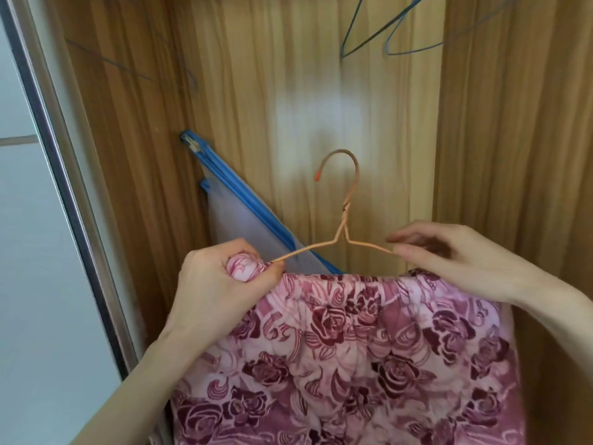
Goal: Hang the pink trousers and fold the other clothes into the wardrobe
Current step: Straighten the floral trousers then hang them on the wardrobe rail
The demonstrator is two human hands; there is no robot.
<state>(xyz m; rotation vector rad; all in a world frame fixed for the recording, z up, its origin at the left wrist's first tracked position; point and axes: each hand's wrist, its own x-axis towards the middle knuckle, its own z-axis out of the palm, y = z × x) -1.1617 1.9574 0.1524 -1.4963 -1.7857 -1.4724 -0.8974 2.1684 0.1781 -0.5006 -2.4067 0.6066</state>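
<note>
two hands work the pink trousers (369, 348) onto a wire hanger (345, 220). left hand (218, 284) fingers curl round bunched waistband and the hanger's end; right hand (449, 255) fingertips pinch the opposite arm. trousers drape below both sets of fingers. hanging on the rail and folding other clothes appear left to do.

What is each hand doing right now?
Left hand: grips the pink trousers and the hanger.
Right hand: pinches the hanger's other arm.
</note>
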